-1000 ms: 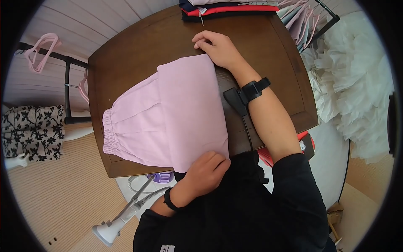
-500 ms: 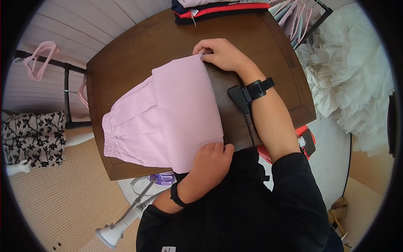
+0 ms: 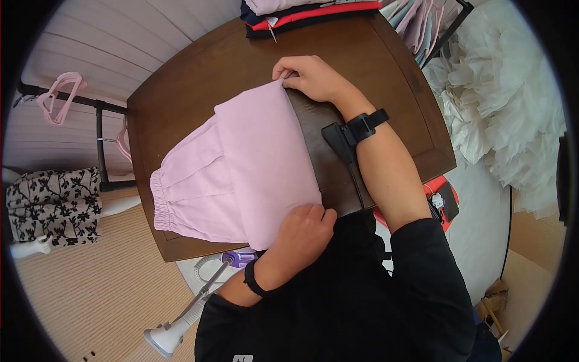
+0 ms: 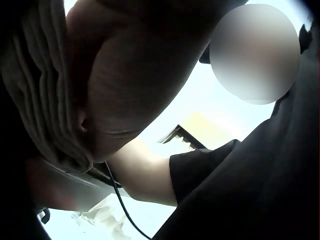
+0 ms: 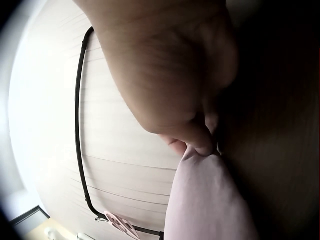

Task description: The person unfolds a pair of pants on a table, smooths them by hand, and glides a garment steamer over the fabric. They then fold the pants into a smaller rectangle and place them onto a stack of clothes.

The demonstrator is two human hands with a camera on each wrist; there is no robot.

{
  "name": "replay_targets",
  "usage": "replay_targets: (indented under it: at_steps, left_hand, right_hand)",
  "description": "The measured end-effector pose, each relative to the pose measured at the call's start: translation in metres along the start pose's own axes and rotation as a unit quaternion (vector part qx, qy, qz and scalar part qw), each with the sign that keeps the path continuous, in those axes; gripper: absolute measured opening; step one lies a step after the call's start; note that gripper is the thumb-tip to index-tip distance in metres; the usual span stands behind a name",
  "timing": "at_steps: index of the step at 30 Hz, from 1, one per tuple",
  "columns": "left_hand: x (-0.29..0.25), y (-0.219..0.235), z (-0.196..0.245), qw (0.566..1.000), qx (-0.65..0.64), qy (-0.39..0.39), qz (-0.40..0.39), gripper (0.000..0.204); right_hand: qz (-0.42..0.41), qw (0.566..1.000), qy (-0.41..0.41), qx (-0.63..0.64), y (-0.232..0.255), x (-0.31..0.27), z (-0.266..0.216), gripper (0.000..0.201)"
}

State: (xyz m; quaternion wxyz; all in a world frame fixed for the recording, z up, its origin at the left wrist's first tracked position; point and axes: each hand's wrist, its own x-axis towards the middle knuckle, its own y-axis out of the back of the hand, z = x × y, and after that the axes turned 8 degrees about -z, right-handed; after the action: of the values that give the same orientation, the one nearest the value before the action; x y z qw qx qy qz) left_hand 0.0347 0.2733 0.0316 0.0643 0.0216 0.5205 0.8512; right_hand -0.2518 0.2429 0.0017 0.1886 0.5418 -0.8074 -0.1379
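A pink garment with a gathered elastic waistband (image 3: 265, 151) lies on the brown table, its lower part folded over in a wide band. The waistband points left in the head view. My right hand (image 3: 310, 77) pinches the far corner of the folded edge; in the right wrist view the pink cloth (image 5: 202, 195) hangs from between thumb and fingers. At the near end of the same edge, my left hand (image 3: 304, 232) grips the other corner with curled fingers. Several stacked cloth layers (image 4: 47, 100) show beside that hand in the left wrist view.
Folded clothes (image 3: 313, 18) are stacked at the table's far edge. Racks with pink hangers (image 3: 62, 99) stand left and at the back right. A garment steamer (image 3: 172, 335) stands below the near left edge; white tulle (image 3: 494, 114) hangs right. A cable runs along my right forearm.
My right hand has closed on the far corner of the pink garment, and that corner has shifted slightly left. My left hand has shifted slightly along the near corner.
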Motion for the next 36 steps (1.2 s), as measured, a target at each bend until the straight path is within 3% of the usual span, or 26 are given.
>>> replay_targets:
  at_steps: [2,4,5,7,8,9,10,11,13,18,23,25,27,28,29,30,32,34,35,36]
  left_hand:
    - [-0.006,0.002,0.001,1.000,-0.008,0.001,0.010,0.013]
    - [-0.016,0.007,0.000,0.990,-0.130,-0.020,0.043,0.021]
    - [-0.022,0.013,-0.004,0.991,-0.128,-0.017,0.046,0.021]
    - [-0.036,0.028,-0.009,0.993,-0.099,-0.007,0.070,0.046]
    - [-0.039,0.033,-0.006,0.992,-0.099,0.000,0.075,0.046]
    - [-0.042,0.038,-0.004,0.996,-0.040,0.055,0.056,0.056]
    - [-0.045,0.040,-0.002,0.993,0.018,0.111,0.035,0.067]
    - [-0.048,0.034,-0.004,0.992,0.017,0.118,0.040,0.067]
    - [-0.053,0.014,-0.013,0.991,0.034,0.129,0.006,0.077]
    - [-0.055,0.002,-0.018,0.989,0.070,0.120,0.046,0.078]
    - [-0.059,-0.001,-0.024,0.985,0.106,0.113,0.079,0.074]
    - [-0.070,0.015,-0.027,0.994,-0.069,0.047,0.067,0.064]
    - [-0.109,0.031,-0.041,0.937,-0.244,0.089,0.235,0.054]
    - [-0.120,0.030,-0.049,0.907,-0.186,0.149,0.346,0.044]
    - [-0.123,0.033,-0.054,0.816,-0.229,0.229,0.479,0.033]
    - [-0.138,0.026,-0.071,0.736,-0.242,0.277,0.568,0.038]
    - [-0.163,0.033,-0.095,0.663,-0.223,0.421,0.577,0.047]
    - [-0.173,0.040,-0.106,0.578,-0.319,0.436,0.612,0.059]
    - [-0.174,0.045,-0.108,0.577,-0.321,0.433,0.614,0.059]
    - [-0.174,0.050,-0.109,0.542,-0.407,0.397,0.619,0.065]
  right_hand:
    - [-0.032,0.999,0.000,0.013,0.004,0.000,0.006,0.018]
    - [-0.028,0.999,0.006,0.039,0.003,0.003,0.009,0.020]
    - [-0.023,0.998,0.002,0.066,0.003,0.004,0.010,0.023]
    - [-0.005,0.997,-0.017,0.072,0.000,0.003,0.003,0.026]
    - [0.018,0.996,-0.038,0.077,-0.002,0.002,-0.005,0.030]
    - [0.010,0.996,-0.034,0.077,-0.004,0.002,-0.011,0.030]
    - [0.009,1.000,-0.011,0.005,-0.005,0.001,-0.015,0.034]
    - [0.007,0.998,0.012,-0.065,-0.007,0.001,-0.018,0.039]
    - [-0.014,0.996,0.003,-0.089,-0.009,0.002,-0.021,0.041]
    - [-0.047,0.994,-0.053,-0.086,-0.009,0.000,-0.031,0.045]
    - [0.006,0.998,-0.048,-0.028,-0.014,-0.001,-0.017,0.038]
    - [0.012,0.998,-0.058,-0.006,-0.013,-0.004,-0.007,0.036]
    - [0.034,0.998,-0.052,0.020,-0.017,0.002,-0.003,0.034]
    - [0.027,0.998,-0.048,0.021,-0.017,0.002,-0.003,0.034]
    - [0.027,0.997,-0.060,0.028,-0.017,0.002,-0.003,0.033]
    - [0.028,0.996,-0.071,0.035,-0.017,0.002,-0.004,0.032]
    - [0.025,0.996,-0.072,0.042,-0.017,0.002,-0.003,0.031]
    - [0.025,0.994,-0.094,0.054,-0.016,0.002,-0.004,0.030]
    - [0.025,0.994,-0.092,0.051,-0.016,0.002,-0.006,0.030]
    - [0.022,0.992,-0.098,0.070,-0.016,0.002,-0.006,0.031]
